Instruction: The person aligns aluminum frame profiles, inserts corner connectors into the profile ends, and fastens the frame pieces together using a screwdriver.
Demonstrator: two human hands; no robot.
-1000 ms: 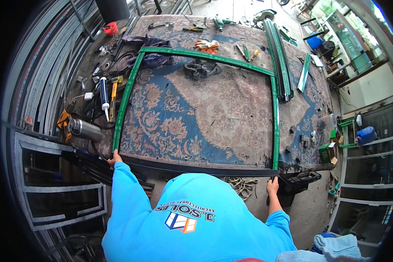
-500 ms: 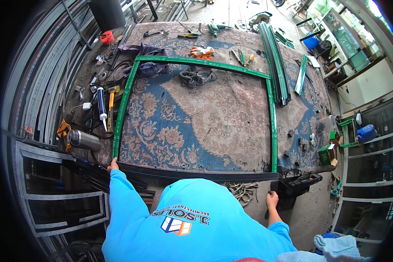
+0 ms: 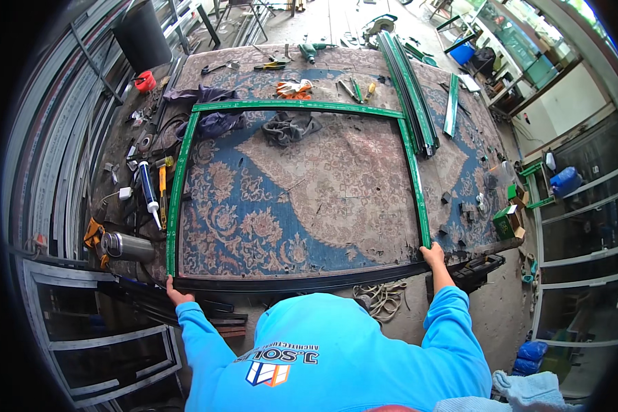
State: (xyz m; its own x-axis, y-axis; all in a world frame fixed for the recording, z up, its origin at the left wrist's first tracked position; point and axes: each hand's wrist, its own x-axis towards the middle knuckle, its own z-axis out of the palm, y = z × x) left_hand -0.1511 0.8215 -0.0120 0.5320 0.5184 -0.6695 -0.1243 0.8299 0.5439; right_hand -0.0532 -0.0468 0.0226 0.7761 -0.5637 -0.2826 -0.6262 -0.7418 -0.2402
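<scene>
A large rectangular frame (image 3: 292, 105), dark with green film on three sides, lies flat on a patterned carpet covering the work table. Its near side is a bare black bar (image 3: 302, 281) along the table's front edge. My left hand (image 3: 179, 294) is closed on the near left corner, a finger or thumb on the green strip. At the near right corner my right hand (image 3: 433, 255) grips the end of the green side strip, fingers partly hidden. Inside the frame the carpet (image 3: 336, 185) shows, with a grey cloth (image 3: 290, 128) by the far side.
Beyond the frame lie orange-and-white gloves (image 3: 294, 89), a green drill (image 3: 313, 51) and a bundle of green and black profiles (image 3: 408, 93). On the left are a sealant tube (image 3: 149, 189), a yellow hammer (image 3: 163, 196) and a steel flask (image 3: 127, 247). Cord (image 3: 383, 299) hangs below the front edge.
My right hand has come up from below the table edge to the frame's near right corner. My left hand stays at the near left corner. The view has shifted slightly.
</scene>
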